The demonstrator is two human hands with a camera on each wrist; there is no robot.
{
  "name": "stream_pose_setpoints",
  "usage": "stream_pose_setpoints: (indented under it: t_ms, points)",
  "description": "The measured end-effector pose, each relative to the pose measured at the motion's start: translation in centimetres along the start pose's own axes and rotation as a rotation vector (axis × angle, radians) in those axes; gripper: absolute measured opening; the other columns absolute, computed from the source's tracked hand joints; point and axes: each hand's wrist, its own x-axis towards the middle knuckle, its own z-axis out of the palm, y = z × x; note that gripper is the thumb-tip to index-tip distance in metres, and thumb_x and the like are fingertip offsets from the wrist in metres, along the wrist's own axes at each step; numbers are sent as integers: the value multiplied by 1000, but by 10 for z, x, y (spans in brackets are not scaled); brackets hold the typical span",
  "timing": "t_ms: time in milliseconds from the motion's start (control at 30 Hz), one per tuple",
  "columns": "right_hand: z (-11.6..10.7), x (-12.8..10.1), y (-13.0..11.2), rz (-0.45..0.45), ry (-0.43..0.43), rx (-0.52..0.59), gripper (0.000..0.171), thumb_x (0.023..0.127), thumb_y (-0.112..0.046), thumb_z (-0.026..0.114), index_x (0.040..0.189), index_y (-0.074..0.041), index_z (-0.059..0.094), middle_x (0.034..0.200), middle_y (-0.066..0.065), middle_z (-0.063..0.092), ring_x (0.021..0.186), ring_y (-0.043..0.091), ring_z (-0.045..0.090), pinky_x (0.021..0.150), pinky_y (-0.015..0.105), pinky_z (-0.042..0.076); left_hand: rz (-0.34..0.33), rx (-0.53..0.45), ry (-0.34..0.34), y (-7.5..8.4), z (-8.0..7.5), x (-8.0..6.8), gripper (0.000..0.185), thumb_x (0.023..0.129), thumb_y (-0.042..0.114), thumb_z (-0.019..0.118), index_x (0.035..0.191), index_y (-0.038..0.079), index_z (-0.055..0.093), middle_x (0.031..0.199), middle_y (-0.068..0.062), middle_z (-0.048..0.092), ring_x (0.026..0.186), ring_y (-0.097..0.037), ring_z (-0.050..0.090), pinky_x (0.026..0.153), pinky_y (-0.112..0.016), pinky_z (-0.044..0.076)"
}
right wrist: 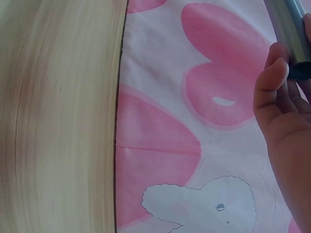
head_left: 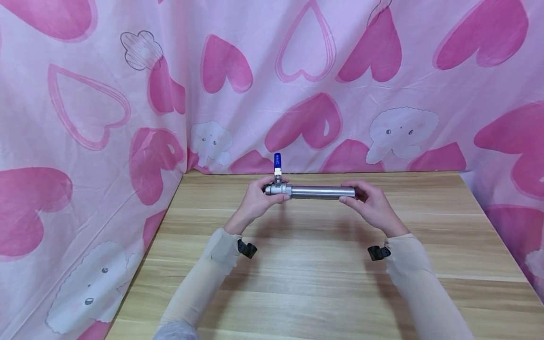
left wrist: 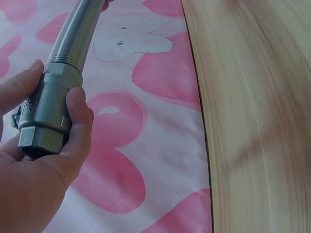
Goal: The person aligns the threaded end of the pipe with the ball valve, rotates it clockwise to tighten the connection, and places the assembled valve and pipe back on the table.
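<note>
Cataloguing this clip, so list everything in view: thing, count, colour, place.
valve: one, silver body with upright blue handle, left end of the pipe, gripped by the left hand
pipe: one, silver, held level above the table
table: one, light wood, beneath the hands
cloth: one, pink with hearts and white animals, behind and beside the table
sleeves: two, beige, on the forearms
left hand: holds the valve
right hand: holds the pipe's right end

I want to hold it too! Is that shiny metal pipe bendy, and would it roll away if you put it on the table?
Probably not bendy: the metal pipe stays straight between the left hand and right hand. It looks smooth and round, so it might roll, though the blue handle sticking up would likely stop it.
</note>
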Motion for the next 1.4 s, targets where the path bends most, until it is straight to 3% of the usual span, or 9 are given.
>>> stream_pose_setpoints:
  t_ms: [500, 833, 1100, 1400]
  points:
    - [-1, 1, 3, 33, -2, -45, 30, 92, -23, 66, 119, -10, 64, 103, 10, 65, 78, 12, 56, 62, 21, 48, -10, 23, 2, 3, 1, 0, 44, 77, 20, 82, 119, 19, 68, 114, 1, 67, 96, -20, 61, 81, -32, 52]
    - [0, 1, 1, 60, -24, -72, 29, 95, -15, 62, 121, -3, 62, 101, 15, 65, 77, 8, 55, 62, 20, 48, 10, 10, 3, 2, 2, 0, 44, 77, 18, 81, 119, 16, 68, 113, -1, 68, 94, -20, 60, 80, -31, 51]
    - [-1, -1, 2, 53, -27, -57, 30, 96, -25, 60, 121, -8, 63, 84, 9, 61, 72, 11, 55, 57, 23, 47, 16, 7, 0, 1, 2, -1, 46, 75, 18, 83, 119, 16, 68, 113, 0, 69, 93, -19, 61, 79, -31, 51]
    - [2, 1, 7, 49, -6, -47, 35, 96, -29, 60, 125, -9, 62, 83, 8, 60, 70, 13, 55, 56, 24, 47, 11, -5, 13, 1, 2, -1, 44, 74, 18, 83, 116, 22, 70, 113, -1, 69, 92, -17, 61, 79, -29, 52]
